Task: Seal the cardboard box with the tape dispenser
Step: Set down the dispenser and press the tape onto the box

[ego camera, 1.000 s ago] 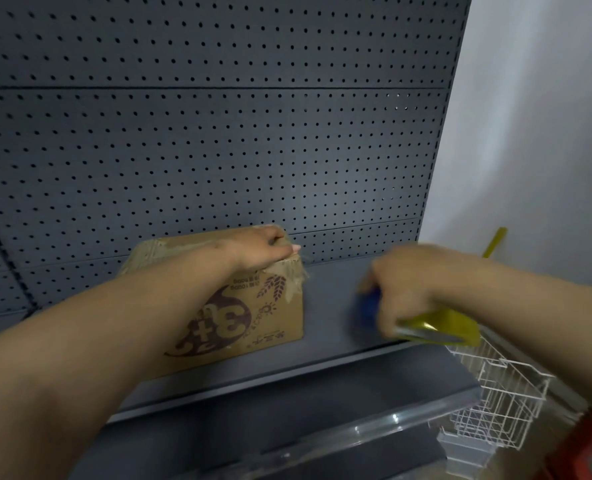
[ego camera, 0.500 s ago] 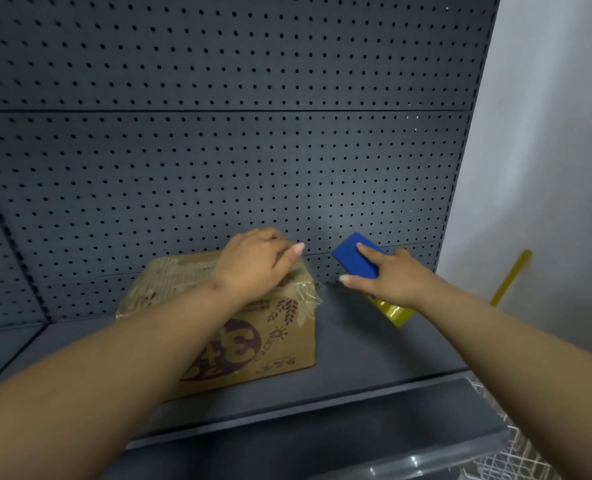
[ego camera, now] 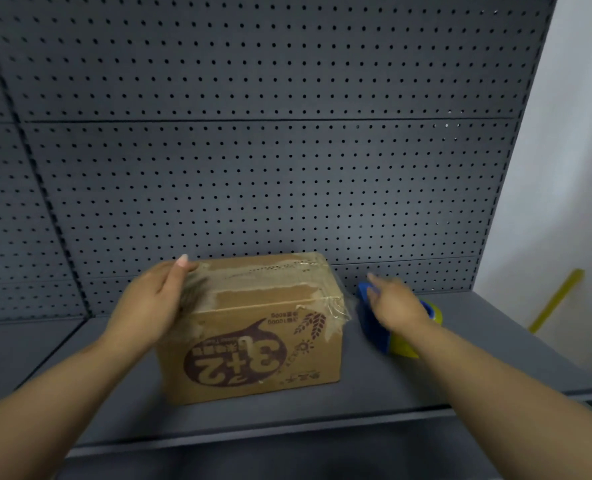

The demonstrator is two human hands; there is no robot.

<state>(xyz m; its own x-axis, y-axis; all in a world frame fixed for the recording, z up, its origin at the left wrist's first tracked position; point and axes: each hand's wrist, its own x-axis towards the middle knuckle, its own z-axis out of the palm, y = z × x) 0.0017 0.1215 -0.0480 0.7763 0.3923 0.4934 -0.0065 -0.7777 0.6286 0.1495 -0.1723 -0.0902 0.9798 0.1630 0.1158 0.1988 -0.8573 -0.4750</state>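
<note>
A brown cardboard box [ego camera: 253, 341] with an upside-down "3+2" print stands on the dark grey shelf [ego camera: 460, 362]. Clear tape lies crinkled across its top and down its right corner. My left hand [ego camera: 149, 303] lies flat against the box's upper left end, fingers straight. Just right of the box, my right hand [ego camera: 396, 306] is wrapped over the blue and yellow tape dispenser [ego camera: 405, 346], which rests low on the shelf. The hand is blurred and hides most of the dispenser.
A dark pegboard panel [ego camera: 287, 168] rises directly behind the box. A white wall [ego camera: 564, 168] lies to the right, with a yellow stick [ego camera: 554, 301] leaning against it. The shelf's front edge runs just below the box.
My left hand slid from the box's right top corner to its left end. My right hand brought the dispenser down from mid-air onto the shelf right of the box.
</note>
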